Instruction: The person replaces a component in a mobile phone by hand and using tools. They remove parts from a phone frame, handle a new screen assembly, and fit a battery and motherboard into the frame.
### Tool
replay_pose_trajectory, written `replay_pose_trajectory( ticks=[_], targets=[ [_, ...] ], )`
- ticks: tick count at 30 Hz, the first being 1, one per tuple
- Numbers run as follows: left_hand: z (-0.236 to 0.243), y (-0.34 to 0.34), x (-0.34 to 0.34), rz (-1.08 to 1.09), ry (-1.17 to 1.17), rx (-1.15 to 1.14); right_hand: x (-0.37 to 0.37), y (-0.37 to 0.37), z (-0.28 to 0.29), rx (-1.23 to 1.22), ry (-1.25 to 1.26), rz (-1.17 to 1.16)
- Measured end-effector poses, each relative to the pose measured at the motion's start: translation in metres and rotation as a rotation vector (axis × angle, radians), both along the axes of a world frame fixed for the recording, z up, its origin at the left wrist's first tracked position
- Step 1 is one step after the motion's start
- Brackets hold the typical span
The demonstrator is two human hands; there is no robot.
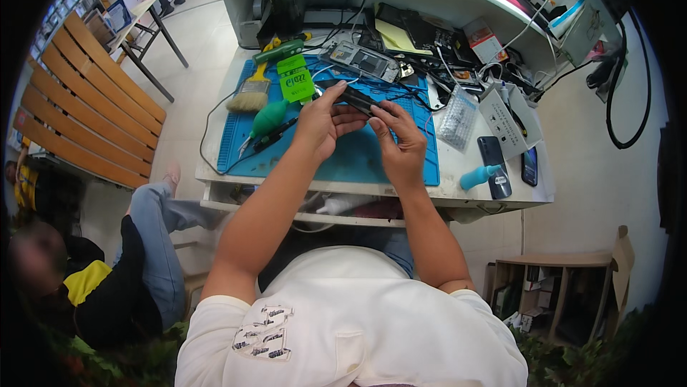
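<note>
From up here I see my right hand (402, 145) pinching the near end of a slim black slab-shaped phone (356, 98), while my left hand (320, 123) grips its far end from the side; the phone hangs just above the blue rubber work mat (343, 161) on the white table (458, 172). Left of it lie a green rubber air-blower bulb (269, 118) and a wooden-handled bristle brush (250, 95). Farther back sits an opened silver phone frame (361, 61).

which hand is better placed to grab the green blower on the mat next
Left. The green blower lies on the blue mat just left of the left hand, while the right hand is on the far side, and both hands hold the dark phone.
</note>
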State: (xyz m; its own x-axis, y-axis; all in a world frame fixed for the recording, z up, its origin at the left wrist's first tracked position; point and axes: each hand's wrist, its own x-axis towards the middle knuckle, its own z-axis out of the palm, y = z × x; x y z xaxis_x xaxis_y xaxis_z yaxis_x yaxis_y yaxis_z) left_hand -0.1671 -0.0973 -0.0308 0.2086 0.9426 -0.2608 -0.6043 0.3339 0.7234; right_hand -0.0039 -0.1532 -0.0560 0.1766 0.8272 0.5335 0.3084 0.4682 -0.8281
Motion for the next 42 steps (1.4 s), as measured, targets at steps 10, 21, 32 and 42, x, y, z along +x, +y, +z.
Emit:
replay_pose_trajectory(
  ticks=[10, 21, 32, 42],
  targets=[
    [0.036, -0.041, -0.055, -0.458, 0.974, 0.257, 0.035, -0.015, 0.027, -0.248, 0.109, 0.224],
    [0.01, -0.033, -0.025, 0.206, 1.156, 1.384, 0.031, -0.01, 0.05, -0.306, -0.07, 0.3],
    [0.006, -0.038, -0.03, 0.397, 1.082, 1.387, 0.034, -0.003, 0.051, -0.089, 0.007, 0.363],
    [0.006, -0.047, -0.027, 0.333, 0.857, 1.187, 0.027, 0.004, 0.047, -0.031, 0.055, 0.452]
  ],
)
